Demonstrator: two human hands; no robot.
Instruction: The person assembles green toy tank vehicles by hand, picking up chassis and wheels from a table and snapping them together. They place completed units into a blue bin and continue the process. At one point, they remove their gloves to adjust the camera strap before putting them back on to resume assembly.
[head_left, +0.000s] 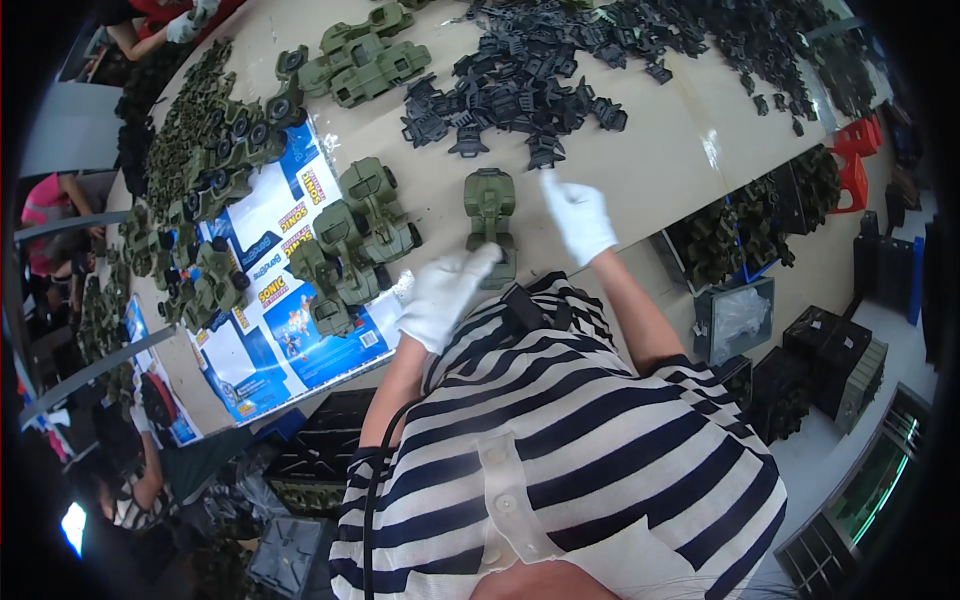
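Note:
A dark green toy vehicle point(488, 195) rests on the table right in front of me, its long axis pointing away from me. My left hand point(445, 295), in a white glove, reaches in from the left. Its fingers are closed against the near part of this vehicle; the thumb's grip is partly hidden. To the right of the vehicle, my white-gloved right hand point(580, 222) is held just apart from it. Its fingers are apart, one stretched toward the pile of black plastic parts point(500, 85), and nothing shows in them.
More green vehicles point(365, 215) stand on a printed blue-and-white cardboard sheet point(270, 335) at the left. Larger green bodies point(375, 70) lie farther back. Crates of green parts point(705, 240) stand below the table's right edge, near red stools point(855, 150). Other people work along the left side.

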